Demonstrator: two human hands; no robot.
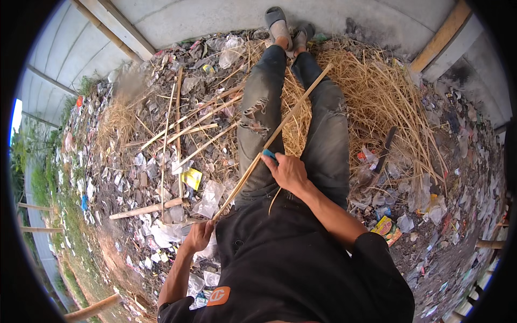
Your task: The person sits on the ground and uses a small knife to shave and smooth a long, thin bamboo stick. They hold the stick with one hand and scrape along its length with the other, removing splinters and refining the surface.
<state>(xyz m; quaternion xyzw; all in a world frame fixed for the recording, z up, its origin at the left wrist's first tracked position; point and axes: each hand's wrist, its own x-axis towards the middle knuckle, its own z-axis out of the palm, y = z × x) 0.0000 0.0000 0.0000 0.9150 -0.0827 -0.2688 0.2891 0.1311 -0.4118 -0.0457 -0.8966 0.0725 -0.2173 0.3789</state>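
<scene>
A long bamboo strip (295,110) lies slantwise over my outstretched legs, from beside my right knee down to my left hip. Its lower stretch looks split into two thin lengths. My left hand (200,236) is closed round the lower end. Over my lap my right hand (290,171) is closed on a small blue thing (269,156), pressed against the strip about halfway along; whether it is a tool's handle or a pad I cannot tell. Below the right hand a thin curved sliver (274,201) hangs against my dark shirt.
Several bamboo strips (207,119) lie on the littered ground to the left, with a thicker bamboo piece (148,209) nearer. Straw-like shavings (377,91) heap beside my right leg. A grey wall (215,17) stands beyond my feet. Plastic scraps and a yellow packet (191,178) lie around.
</scene>
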